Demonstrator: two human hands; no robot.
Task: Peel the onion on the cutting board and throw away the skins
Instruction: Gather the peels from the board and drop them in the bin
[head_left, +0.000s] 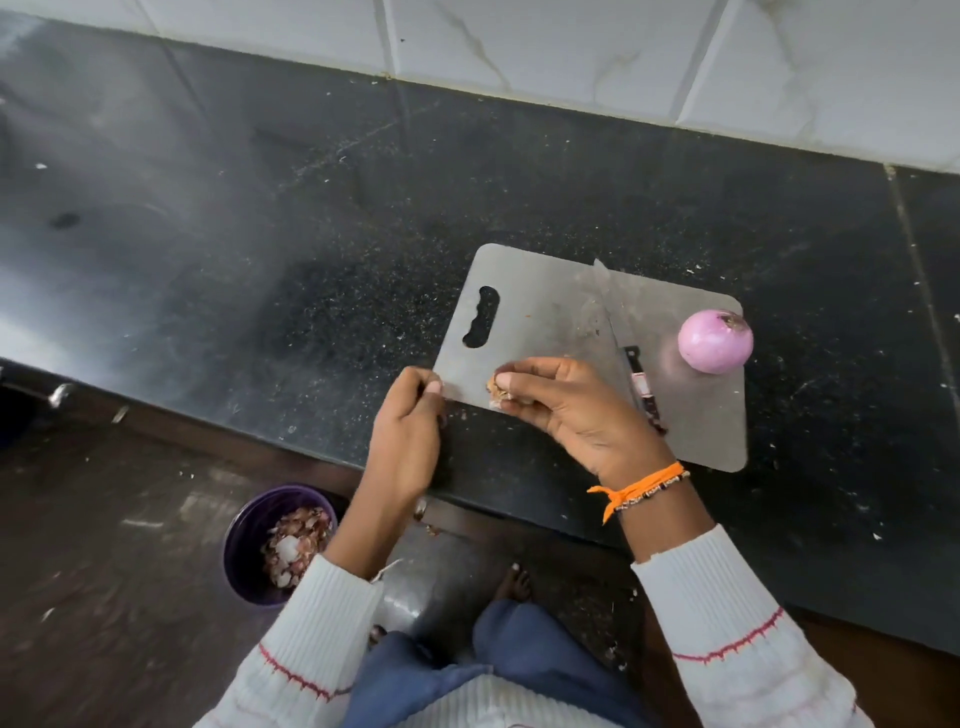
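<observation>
A peeled pink onion (715, 341) sits on the far right corner of the grey cutting board (550, 312). My right hand (576, 410) is at the board's near edge with its fingers curled round a small clump of brown onion skins (497, 391). My left hand (410, 436) is at the board's near left corner with its fingers curled, its thumb and fingertips touching the board's edge. A knife (623, 332) lies across the board between my right hand and the onion.
A purple bin (278, 545) holding onion skins stands on the floor below the black counter (260, 260), left of my legs. Small skin bits dot the counter. A white tiled wall (571, 47) runs along the back.
</observation>
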